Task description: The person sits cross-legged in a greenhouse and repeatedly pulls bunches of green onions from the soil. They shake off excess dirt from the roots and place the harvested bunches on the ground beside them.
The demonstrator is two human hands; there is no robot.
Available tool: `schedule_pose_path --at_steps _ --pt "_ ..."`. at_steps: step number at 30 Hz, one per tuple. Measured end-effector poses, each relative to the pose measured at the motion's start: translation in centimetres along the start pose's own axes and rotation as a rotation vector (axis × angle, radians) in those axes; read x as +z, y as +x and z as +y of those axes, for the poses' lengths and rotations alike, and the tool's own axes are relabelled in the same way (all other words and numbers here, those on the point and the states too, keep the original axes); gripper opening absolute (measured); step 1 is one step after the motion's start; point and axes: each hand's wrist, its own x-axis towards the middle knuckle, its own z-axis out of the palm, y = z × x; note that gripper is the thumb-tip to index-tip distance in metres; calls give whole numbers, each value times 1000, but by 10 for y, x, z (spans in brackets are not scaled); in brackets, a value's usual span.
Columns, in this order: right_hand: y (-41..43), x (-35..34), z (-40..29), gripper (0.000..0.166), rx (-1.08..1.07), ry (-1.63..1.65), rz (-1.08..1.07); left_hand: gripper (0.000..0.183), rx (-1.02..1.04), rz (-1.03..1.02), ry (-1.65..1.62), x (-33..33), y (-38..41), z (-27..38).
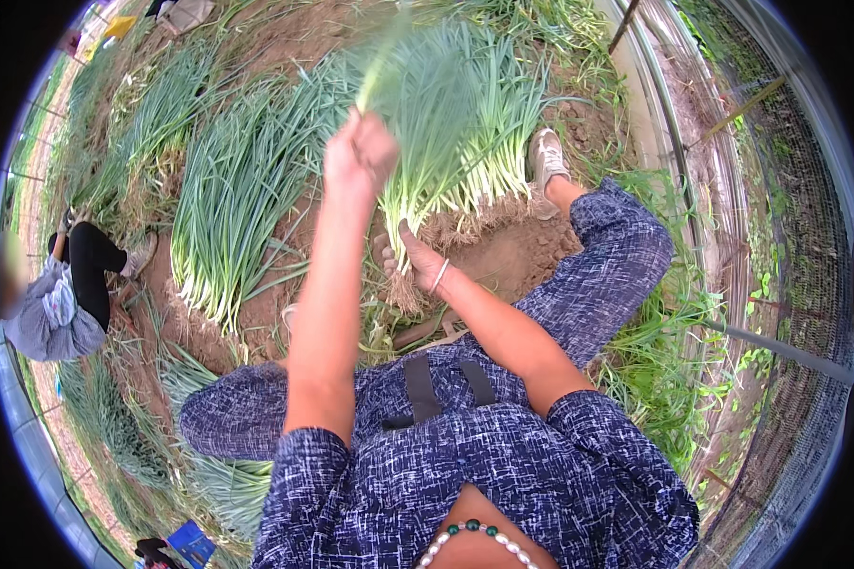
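Observation:
My left hand (363,149), blurred, is raised above the bundles and closed around a green onion stalk (370,84) whose pale end shows above the fist. Lower and to the right, my right hand (425,262), with a white bracelet on the wrist, grips a bunch of green onions (401,213) by the white stems. Brown roots hang below that grip, and the bunch's leaves fan upward. Beside it, more green onions (498,160) lie in a row with their roots toward me. Another pile of green onions (231,206) lies on the soil to the left.
A co-worker (64,299) crouches at the far left near more onion piles (149,121). My shoe (549,156) stands right of the row. Plastic sheeting (658,85) and dark netting (818,249) run along the right. A blue object (191,544) lies at the lower left.

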Motion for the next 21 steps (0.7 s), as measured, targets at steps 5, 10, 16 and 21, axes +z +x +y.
schedule_pose_path --at_steps 5,10,16,21 --pt "-5 9 0 58 -61 -130 359 26 -114 595 -258 -76 -91 -80" --pt "-1 -8 -2 48 57 -130 109 29 -105 855 749 -72 -111 -94" --pt "-6 15 -8 32 -7 -155 231 31 -431 729 2081 -44 -124 -96" --pt "-6 -2 -3 28 -211 -333 318 52 -571 358 1670 -49 -139 -55"
